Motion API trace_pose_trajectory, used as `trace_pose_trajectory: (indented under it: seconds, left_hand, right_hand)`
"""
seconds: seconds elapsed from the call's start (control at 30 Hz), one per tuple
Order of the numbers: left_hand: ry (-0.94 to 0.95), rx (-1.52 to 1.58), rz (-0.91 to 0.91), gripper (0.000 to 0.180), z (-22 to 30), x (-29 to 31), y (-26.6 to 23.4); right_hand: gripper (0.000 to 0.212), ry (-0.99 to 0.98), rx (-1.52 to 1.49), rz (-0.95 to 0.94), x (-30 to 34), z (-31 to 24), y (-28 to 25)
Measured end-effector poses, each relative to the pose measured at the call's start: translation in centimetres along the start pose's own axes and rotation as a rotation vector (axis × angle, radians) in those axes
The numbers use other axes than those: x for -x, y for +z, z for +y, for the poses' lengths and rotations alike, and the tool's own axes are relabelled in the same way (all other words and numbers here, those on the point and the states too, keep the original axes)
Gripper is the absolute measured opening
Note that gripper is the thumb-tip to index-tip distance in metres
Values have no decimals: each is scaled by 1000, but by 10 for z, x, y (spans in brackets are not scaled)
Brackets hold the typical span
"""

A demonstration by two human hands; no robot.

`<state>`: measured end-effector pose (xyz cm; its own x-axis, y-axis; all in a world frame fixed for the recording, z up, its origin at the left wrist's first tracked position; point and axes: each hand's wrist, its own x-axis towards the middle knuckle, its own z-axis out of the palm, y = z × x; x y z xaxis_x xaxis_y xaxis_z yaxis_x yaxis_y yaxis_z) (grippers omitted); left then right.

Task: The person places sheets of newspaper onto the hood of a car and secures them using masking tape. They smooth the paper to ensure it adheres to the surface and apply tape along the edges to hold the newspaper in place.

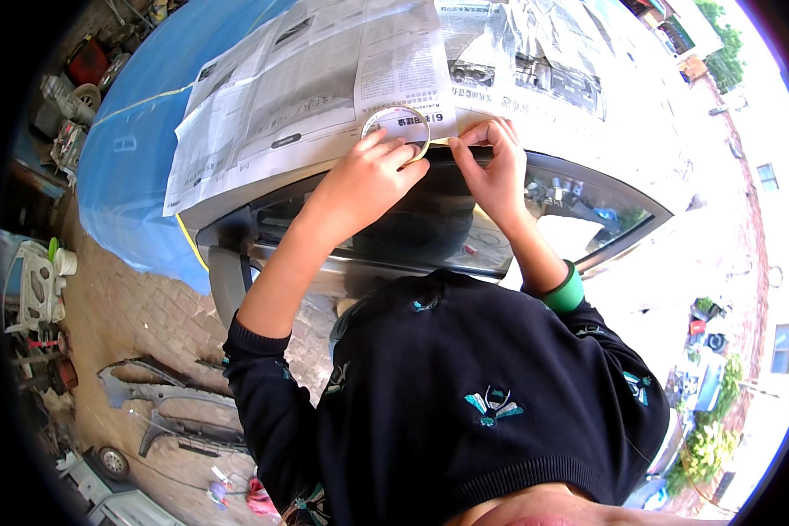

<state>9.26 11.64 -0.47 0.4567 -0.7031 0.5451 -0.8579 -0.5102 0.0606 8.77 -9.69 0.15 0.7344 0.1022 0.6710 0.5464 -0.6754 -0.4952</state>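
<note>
My left hand is closed on a roll of masking tape, held up at the roof edge of a car. A short strip of tape runs from the roll to my right hand. The fingers of that hand are bent and pinch the strip against the lower edge of the newspaper. Sheets of newspaper cover the roof just beyond both hands. Below them is the car's dark side window, with reflections in the glass.
Blue sheeting drapes the car at the left, with yellow tape along one edge. Detached car body parts lie on the paved ground at lower left. A wing mirror juts out near my left forearm. Plants stand at the right.
</note>
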Motion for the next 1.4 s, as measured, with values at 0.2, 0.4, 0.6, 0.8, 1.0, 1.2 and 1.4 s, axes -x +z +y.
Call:
trace_pose_trajectory:
  seconds: [0.2, 0.4, 0.6, 0.8, 1.0, 1.2, 1.4]
  left_hand:
    - [42, -84, 35, 18, 5, -5, 4]
    - [68, -178, 18, 17, 7, -5, 12]
    - [45, -258, -35, 18, 8, -3, 18]
    - [43, -268, -66, 20, 11, -6, 17]
    - [43, -252, 11, 25, 9, -4, 18]
    - [118, -125, 120, 46, 9, 16, -4]
    - [-195, -98, 137, 33, -26, 128, -52]
  right_hand:
    - [21, -111, 338, 71, -1, 1, 2]
    - [23, -85, 423, 67, 1, 5, 5]
    - [31, -14, 530, 227, 4, -1, 5]
    - [30, -281, 562, 183, 34, 4, -7]
    - [56, -269, 691, -171, 47, 15, 7]
    - [66, -226, 785, -209, 49, 6, 11]
    - [67, -147, 818, -218, 49, -7, 12]
